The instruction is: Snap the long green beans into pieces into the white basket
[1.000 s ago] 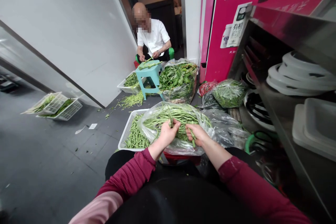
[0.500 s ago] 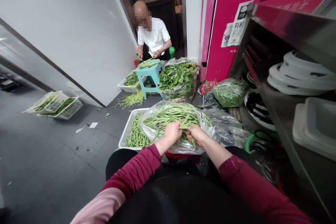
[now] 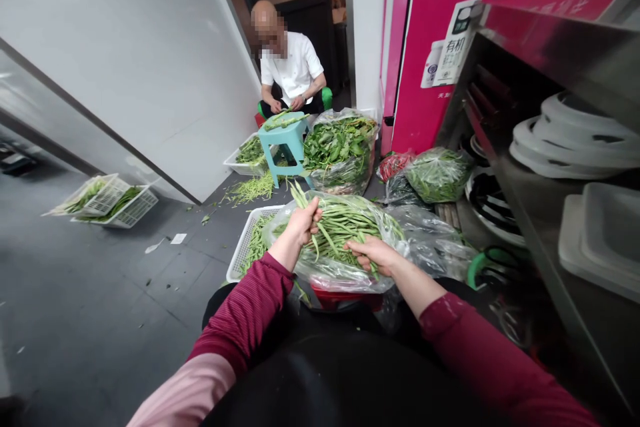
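Long green beans [image 3: 350, 217] fill a clear plastic bag [image 3: 340, 273] in front of my knees. My left hand [image 3: 303, 221] is closed around a few long beans above the bag's left side; their ends stick out past the fingers. Over the right part of the bag, my right hand [image 3: 373, 255] is closed on green bean pieces, with ends showing below its fingers. A white slotted basket [image 3: 243, 243] holding short cut beans [image 3: 257, 240] stands left of the bag, partly hidden by my left hand and arm. Something red [image 3: 340, 297] shows under the bag.
A person [image 3: 290, 67] in a white shirt handles greens behind a blue stool [image 3: 280, 137]. Bagged leafy greens [image 3: 337, 143] stand beside it. Two white baskets [image 3: 133, 210] lie left by the wall. At right is a metal shelf [image 3: 525, 193] with white containers.
My hands have drawn apart. The left hand has moved up and left with long beans in it, while the right has stayed almost in place. The person's hands have shifted slightly.
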Available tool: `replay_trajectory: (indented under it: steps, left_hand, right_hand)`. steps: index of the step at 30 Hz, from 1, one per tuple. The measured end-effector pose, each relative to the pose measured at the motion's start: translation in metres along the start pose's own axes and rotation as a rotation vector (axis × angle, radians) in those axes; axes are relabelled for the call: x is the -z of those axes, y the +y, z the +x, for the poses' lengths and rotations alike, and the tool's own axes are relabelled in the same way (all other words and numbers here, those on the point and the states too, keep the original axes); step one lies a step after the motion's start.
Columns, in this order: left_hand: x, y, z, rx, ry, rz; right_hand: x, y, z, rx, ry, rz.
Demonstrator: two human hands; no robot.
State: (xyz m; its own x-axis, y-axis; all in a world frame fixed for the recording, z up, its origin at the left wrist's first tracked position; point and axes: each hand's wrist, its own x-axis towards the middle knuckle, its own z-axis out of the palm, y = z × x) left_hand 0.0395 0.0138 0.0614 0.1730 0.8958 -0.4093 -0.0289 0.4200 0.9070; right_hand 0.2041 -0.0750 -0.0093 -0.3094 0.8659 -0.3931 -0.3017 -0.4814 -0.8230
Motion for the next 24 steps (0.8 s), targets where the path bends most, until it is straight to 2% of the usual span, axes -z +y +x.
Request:
replay_trajectory:
  steps: [4,8,12,16,18,21,24]
  left_hand:
    - [0.007,0.007,-0.002,0.017,-0.003,-0.147]
    - [0.009,0.008,-0.003,0.011,0.031,-0.181]
    - [0.002,0.005,-0.011,-0.045,0.084,-0.134]
    - [-0.015,0.001,-0.027,-0.189,0.088,-0.025]
    - [-0.020,0.002,-0.033,-0.223,0.070,-0.012]
    - [-0.020,0.004,-0.035,-0.151,0.032,-0.044]
    - [-0.017,-0.001,-0.030,-0.021,-0.018,-0.118]
  right_hand:
    - [-0.005,-0.002,-0.008,-0.073,-0.131,-0.036]
    - [-0.010,0.000,-0.010,-0.042,-0.118,-0.037]
    - [-0.009,0.004,-0.003,0.018,-0.020,-0.037]
    - [-0.001,0.008,0.011,-0.028,0.270,-0.037]
    - [0.002,0.011,0.017,-0.037,0.355,-0.049]
    - [0.003,0.014,0.017,-0.008,0.378,-0.151]
    - [-0.003,0.012,0.011,0.060,0.247,-0.139]
